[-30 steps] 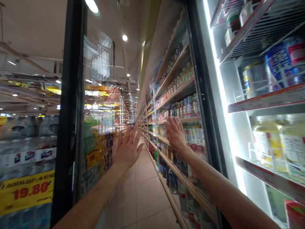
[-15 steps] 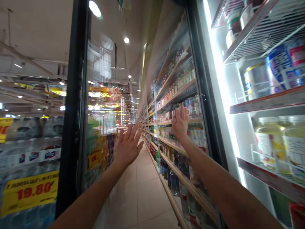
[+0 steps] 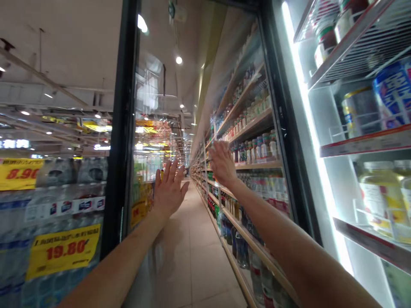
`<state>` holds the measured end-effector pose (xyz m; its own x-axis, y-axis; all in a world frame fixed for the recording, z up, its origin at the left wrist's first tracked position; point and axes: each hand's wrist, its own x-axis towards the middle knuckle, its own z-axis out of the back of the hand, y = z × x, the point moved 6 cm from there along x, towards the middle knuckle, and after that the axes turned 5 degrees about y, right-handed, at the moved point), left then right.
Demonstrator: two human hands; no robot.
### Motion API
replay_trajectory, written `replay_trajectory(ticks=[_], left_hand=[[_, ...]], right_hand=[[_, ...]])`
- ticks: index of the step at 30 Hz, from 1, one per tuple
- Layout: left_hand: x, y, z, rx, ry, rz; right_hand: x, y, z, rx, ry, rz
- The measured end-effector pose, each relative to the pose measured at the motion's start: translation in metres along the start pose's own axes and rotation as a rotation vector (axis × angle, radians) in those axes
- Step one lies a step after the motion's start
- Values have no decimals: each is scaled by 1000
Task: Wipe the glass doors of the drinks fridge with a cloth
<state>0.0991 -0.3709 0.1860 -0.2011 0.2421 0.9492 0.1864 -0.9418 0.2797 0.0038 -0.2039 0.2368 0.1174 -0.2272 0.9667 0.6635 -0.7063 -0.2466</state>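
An open glass door (image 3: 123, 128) with a black frame stands in front of me. My left hand (image 3: 170, 188) lies with its fingers spread against the glass, left of the middle. Higher and further right, my right hand (image 3: 223, 164) reaches to the same pane, fingers stretched out and blurred by motion. A pale patch shows around its fingertips; whether it is a reflection or something thin under the fingers, I cannot make out. Shelves of bottles (image 3: 253, 149) show in the glass behind both hands.
To the right, the lit cooler has a shelf edge (image 3: 369, 141), a blue pack (image 3: 393, 94) and yellow drink bottles (image 3: 379, 196). Shrink-wrapped water bottles (image 3: 64, 209) with a yellow price sign (image 3: 64, 252) stand at left. The tiled floor (image 3: 189, 248) shows through the glass.
My right hand has moved left across the glass, closer to my left hand. My left hand keeps nearly its place, while the view has shifted slightly, moving the door frame rightward.
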Motion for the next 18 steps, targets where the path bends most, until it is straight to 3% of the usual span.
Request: replay_trajectory(ticks=[2, 3, 7, 8, 12, 13, 14, 18], left_hand=[[1, 6, 3, -12, -9, 39], [1, 10, 5, -21, -11, 54], [0, 19, 12, -37, 2, 59], [0, 20, 13, -35, 9, 58], [-2, 26, 19, -5, 24, 67], [-2, 28, 20, 5, 29, 67], [-3, 30, 22, 17, 35, 65], [-6, 38, 25, 56, 68, 36]], right_hand=[[4, 26, -9, 36, 76, 211], [7, 29, -10, 52, 72, 215], [21, 7, -2, 102, -129, -186], [24, 9, -3, 108, -132, -197], [34, 62, -18, 108, 77, 247], [35, 69, -20, 108, 107, 295], [38, 71, -19, 110, 110, 269], [47, 54, -13, 125, 17, -85]])
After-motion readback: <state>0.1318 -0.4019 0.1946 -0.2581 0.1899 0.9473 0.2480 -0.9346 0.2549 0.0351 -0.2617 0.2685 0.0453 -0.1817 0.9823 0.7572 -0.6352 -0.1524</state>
